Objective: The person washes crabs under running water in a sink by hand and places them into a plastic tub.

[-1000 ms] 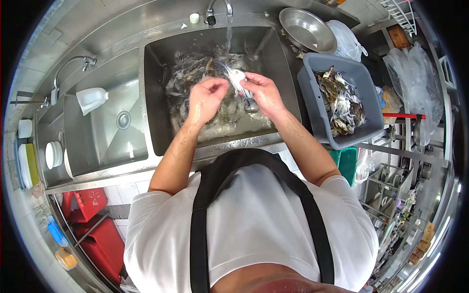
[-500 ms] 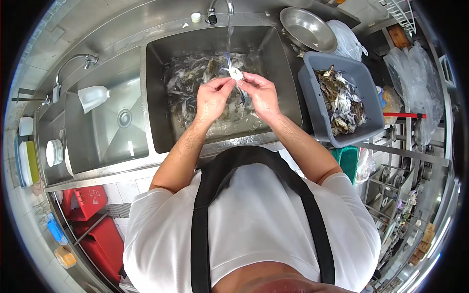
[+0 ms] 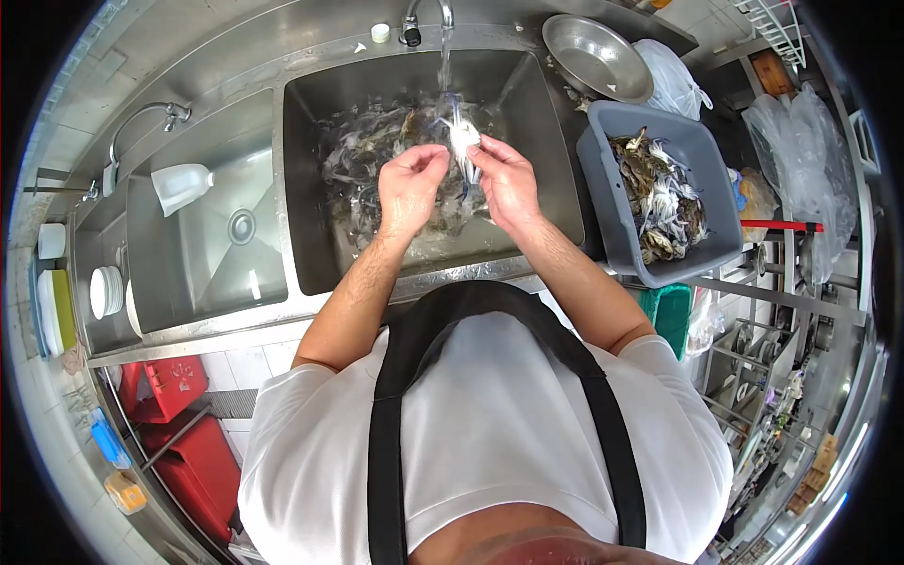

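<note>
A pale crab (image 3: 464,141), its white underside showing, is in the right hand (image 3: 490,158) above the large sink (image 3: 311,226), just below where the running water (image 3: 445,68) drops from the tap (image 3: 431,13). The right thumb and fingers are closed on the crab's side. The left hand (image 3: 435,168) is just beside it, fingers curled and thumb drawn close to the forefinger; whether they touch the crab or pinch some scrap of it, I cannot tell.

The work looks well short of finished. Many more crabs (image 3: 363,155) lie tangled in the water below the hands, while another heap (image 3: 659,202) fills part of the grey tub (image 3: 603,202) to the right of the sink. Which heap has been dealt with and which is waiting, the view does not settle, and broken water and glare blur the count in the sink.

Between the hands and the tub's heap come the sink's right wall and the tub's own raised side. Behind the tub are a metal bowl (image 3: 598,58) and a tied plastic bag (image 3: 673,80). A small white cap (image 3: 379,33) stands on the ledge near the tap, and in the neighbouring basin (image 3: 212,268), left of the large sink, lies a white jug (image 3: 182,188), apart from the crabs
</note>
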{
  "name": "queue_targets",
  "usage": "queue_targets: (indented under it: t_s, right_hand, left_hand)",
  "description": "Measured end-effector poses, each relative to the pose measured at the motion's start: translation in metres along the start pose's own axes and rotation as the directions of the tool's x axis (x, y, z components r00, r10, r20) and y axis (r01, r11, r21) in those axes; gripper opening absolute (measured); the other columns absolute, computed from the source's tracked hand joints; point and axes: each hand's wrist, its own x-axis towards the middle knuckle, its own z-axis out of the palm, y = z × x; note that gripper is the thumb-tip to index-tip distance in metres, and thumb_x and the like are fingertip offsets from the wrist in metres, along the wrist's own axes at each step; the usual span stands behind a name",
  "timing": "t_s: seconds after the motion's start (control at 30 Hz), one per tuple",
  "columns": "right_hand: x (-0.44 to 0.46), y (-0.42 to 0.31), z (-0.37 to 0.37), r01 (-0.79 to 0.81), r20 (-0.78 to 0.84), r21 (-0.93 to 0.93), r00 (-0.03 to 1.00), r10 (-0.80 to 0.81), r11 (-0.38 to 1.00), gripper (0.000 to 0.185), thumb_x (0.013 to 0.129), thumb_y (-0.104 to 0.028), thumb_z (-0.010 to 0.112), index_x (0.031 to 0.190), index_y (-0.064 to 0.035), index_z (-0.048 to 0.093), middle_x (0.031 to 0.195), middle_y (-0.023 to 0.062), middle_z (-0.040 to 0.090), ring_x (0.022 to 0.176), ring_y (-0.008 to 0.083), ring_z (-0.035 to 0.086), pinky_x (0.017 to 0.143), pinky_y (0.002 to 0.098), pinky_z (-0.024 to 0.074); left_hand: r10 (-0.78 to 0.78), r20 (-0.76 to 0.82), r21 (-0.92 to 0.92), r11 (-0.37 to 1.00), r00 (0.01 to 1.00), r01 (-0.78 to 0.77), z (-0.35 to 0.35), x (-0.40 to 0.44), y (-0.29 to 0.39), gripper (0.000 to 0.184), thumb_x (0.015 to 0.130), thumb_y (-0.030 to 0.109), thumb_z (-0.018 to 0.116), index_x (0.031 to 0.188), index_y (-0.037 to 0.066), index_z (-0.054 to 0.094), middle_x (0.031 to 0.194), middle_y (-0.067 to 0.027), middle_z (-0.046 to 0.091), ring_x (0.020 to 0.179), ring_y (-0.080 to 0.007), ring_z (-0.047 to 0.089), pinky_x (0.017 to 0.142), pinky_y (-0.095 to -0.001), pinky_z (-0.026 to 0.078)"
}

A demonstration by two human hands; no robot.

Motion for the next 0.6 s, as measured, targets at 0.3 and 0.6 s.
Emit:
queue_targets:
  t_s: [0.3,0.6]
  right_hand:
    - [-0.006,-0.002,0.000,0.107,0.007,-0.203,0.994,-0.108,0.973,0.032,0.088,0.000,0.069,0.118,0.0056,0.062,0.106,0.0070,0.067,0.092,0.0111,0.062,0.080,0.0246,0.0495]
    - [-0.007,0.000,0.002,0.209,0.086,-0.246,0.977,-0.193,0.947,0.029,0.088,0.002,0.067,0.116,0.0073,0.062,0.107,0.0083,0.068,0.097,0.0117,0.062,0.087,0.0247,0.0503]
  left_hand:
    - [0.199,0.063,0.148,0.967,0.978,-0.206,0.006,-0.003,0.006,0.018,0.090,0.009,0.066,0.102,-0.003,0.071,0.099,-0.0068,0.067,0.090,-0.0115,0.061,0.080,-0.0237,0.048]
    - [0.205,0.048,0.164,0.964,0.978,-0.210,0.006,-0.003,0.005,0.018,0.089,0.009,0.067,0.100,-0.004,0.071,0.096,-0.0065,0.067,0.086,-0.0106,0.061,0.077,-0.0234,0.048]
